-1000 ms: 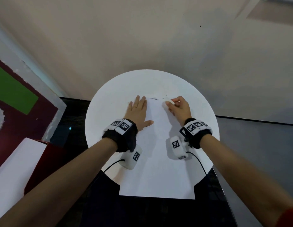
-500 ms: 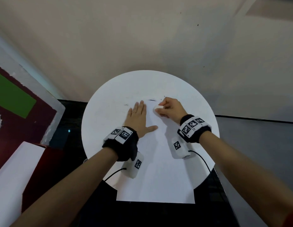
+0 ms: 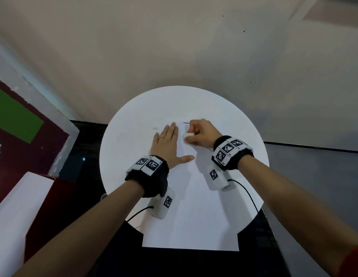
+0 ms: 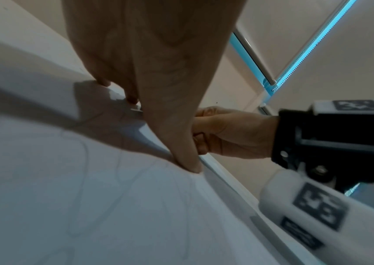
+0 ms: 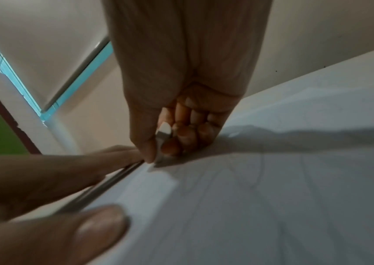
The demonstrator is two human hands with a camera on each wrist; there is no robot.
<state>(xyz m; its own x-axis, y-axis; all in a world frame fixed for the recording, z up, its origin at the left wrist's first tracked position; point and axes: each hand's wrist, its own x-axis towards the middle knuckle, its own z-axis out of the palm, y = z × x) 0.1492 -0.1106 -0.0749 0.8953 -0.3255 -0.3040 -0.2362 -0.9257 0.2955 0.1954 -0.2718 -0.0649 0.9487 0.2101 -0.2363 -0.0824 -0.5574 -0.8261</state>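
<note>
While left hand (image 3: 167,144) lies flat, pinning thin white paper sheet (image 3: 194,206) on round white desk (image 3: 134,126), right hand (image 3: 204,134) pinches small white eraser (image 3: 187,135) near far edge. Sheet light, limp, creases easily; brace beside rubbing zone.

The eraser (image 3: 187,135) in my right hand (image 3: 204,134) is white. The paper (image 3: 194,212) under my left hand (image 3: 167,145) is white too, with faint grey pencil lines, and so is the round table (image 3: 130,140) beneath it. My wristbands (image 3: 154,182) are black, their white tags (image 3: 153,164) printed with black square patterns. My left hand's ring (image 3: 161,138) is gold. Well left of that hand, a dark red board (image 3: 24,156) carries a green patch (image 3: 14,116).
</note>
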